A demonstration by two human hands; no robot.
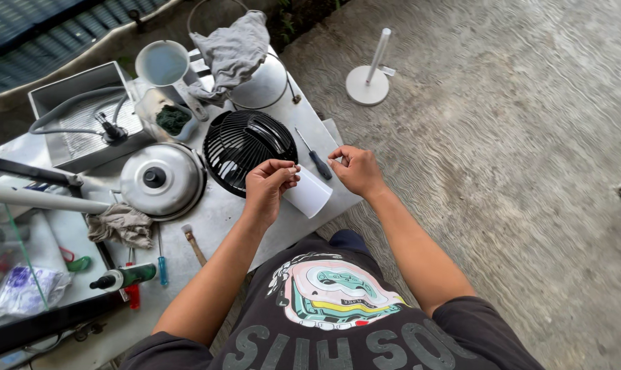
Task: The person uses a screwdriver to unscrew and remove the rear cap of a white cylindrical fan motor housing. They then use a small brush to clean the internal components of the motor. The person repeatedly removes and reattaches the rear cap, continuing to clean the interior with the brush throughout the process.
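Note:
My left hand (268,183) is closed around the rim of a white cylindrical cup-like part (309,194), held just above the metal table (214,219) near its front edge. My right hand (355,169) hovers to the right of it, fingers pinched together on something too small to make out. Behind my left hand a black round fan grille (245,144) lies flat on the table. A screwdriver with a dark handle (315,157) lies between the grille and my right hand.
A pot lid (161,179) sits left of the grille, with a rag (121,225), a blue-handled screwdriver (161,264) and a green bottle (127,277) nearer me. Farther back stand a metal tray (84,113), a white jug (162,64) and a cloth-covered pot (245,65). A fan stand (369,72) rests on the concrete floor.

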